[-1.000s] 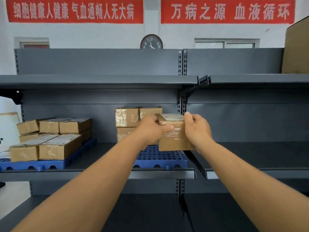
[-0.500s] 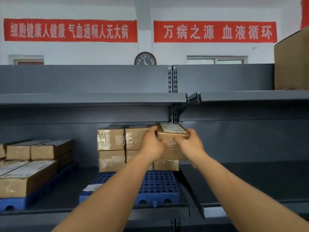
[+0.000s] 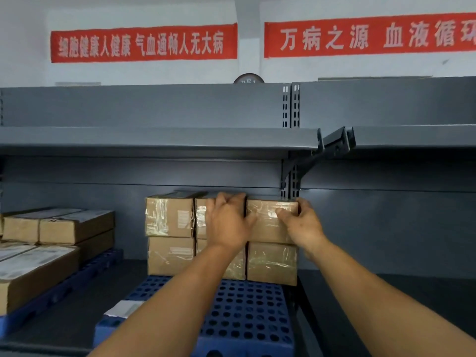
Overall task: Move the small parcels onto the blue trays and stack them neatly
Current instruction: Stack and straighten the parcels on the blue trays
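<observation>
Left tray [image 3: 51, 302]: it carries its own stacked parcels; leave them alone.
Middle tray [image 3: 247, 313]: your stack sits at its back edge, three columns wide and two high.
Left hand [image 3: 226, 222]: your fingers hook over the top back edge of the row, at the seam between the middle box and the parcel [image 3: 270, 220], palm flat against the fronts. It steadies more than it holds.
Parcel: it is the top right box, resting on the lower box [image 3: 271, 262].
Right hand [image 3: 301, 225]: you grip the parcel's right end, thumb on the front face, fingers round the right side.
Step, as I judge it: seat the parcel. Press it left until it touches its neighbour, and line its front with the box beneath.
Watch: its right edge appears flush with the lower box; do not shove it past that.
</observation>
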`<action>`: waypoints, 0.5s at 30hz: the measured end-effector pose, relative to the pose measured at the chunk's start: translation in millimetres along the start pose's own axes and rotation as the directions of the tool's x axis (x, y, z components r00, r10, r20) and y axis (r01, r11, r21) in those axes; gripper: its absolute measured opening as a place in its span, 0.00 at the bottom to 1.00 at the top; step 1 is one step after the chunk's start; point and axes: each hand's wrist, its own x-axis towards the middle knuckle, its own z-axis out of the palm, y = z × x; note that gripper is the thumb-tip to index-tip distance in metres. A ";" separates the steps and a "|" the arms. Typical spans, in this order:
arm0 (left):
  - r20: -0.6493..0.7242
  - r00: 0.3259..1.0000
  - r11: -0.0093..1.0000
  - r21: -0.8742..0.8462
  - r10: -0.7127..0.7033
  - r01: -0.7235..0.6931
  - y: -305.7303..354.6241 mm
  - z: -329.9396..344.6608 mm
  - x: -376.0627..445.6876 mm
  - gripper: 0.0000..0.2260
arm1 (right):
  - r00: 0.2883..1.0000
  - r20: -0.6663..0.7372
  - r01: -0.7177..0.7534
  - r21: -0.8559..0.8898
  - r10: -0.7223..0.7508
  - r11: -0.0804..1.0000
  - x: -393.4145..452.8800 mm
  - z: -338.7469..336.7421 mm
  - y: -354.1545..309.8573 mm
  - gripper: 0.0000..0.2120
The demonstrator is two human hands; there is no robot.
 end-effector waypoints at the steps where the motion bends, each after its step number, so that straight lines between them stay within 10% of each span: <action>1: -0.039 0.999 0.999 -0.040 -0.013 0.011 -6.4 -2.7 1.5 0.25 | 1.000 0.002 -0.002 0.016 0.002 1.000 3.9 1.4 3.3 0.28; 9: -0.317 0.906 0.959 -0.126 -0.280 0.252 -75.4 -35.8 14.1 0.29 | 0.995 0.090 -0.052 0.090 0.044 0.995 8.7 8.5 19.0 0.33; 15: -0.078 0.864 0.841 -0.289 -0.497 0.458 -118.1 -53.6 14.0 0.46 | 0.972 0.123 -0.209 0.067 0.199 0.976 1.5 16.3 27.6 0.49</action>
